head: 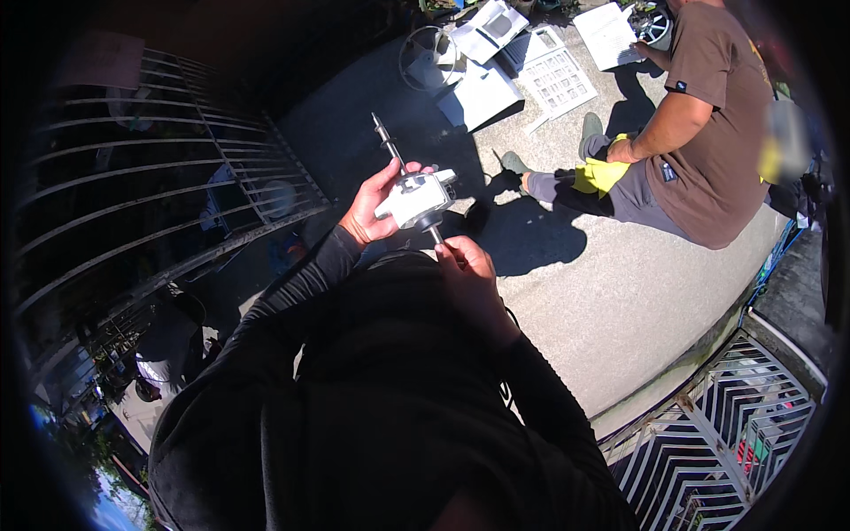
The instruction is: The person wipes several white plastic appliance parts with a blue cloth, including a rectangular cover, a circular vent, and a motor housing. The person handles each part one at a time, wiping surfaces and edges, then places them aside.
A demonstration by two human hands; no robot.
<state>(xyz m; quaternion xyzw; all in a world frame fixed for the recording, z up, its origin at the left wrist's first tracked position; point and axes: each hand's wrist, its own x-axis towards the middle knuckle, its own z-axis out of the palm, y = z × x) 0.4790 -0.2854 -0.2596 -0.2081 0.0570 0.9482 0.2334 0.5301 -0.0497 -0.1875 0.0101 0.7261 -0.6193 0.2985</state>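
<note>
My left hand (376, 206) holds the pale housing of what looks like a double-shafted electric motor (420, 198). The thumb lies along its upper side, and the fingers reach round behind it. From the top a long stepped metal shaft (386, 138) points up and away. A shorter shaft (435, 233) comes out of a dark collar at the bottom. The fingertips of my right hand (469, 261) pinch the end of this lower shaft. Glare washes out detail on the housing.
A seated person (717, 126) in brown holds a white sheet (605, 36); a yellow cloth (601, 174) lies on their lap. White panels (479, 96), a grille frame (558, 76) and a ringed fan blade (428, 60) lie on the concrete. Metal bars (139, 143) stand left, a gate (714, 431) lower right.
</note>
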